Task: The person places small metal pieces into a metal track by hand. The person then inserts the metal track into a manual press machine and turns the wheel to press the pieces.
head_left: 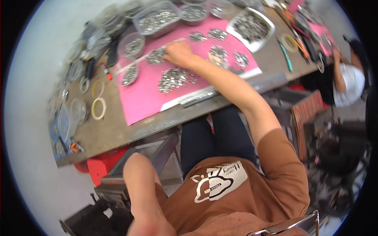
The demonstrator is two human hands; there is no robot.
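Observation:
My right hand (179,54) reaches across a pink sheet (138,100) to the right edge of a small heap of shiny metal pieces (156,56). Its fingers are drawn together at the heap; what they pinch, if anything, is hidden. Nearer to me on the sheet lies a larger heap of metal pieces (173,80). My left arm is bent up, so that only part of my left hand (151,227) shows at the lower edge, with its fingers out of sight. Several smaller heaps lie beyond and right of my right forearm.
Clear tubs (157,33) and a white tray (252,46) of metal pieces line the far side. Tape rolls (99,108) and a red marker (106,71) lie at left, a green pen-like tool (285,55) at right. Another person (348,84) sits at the far right.

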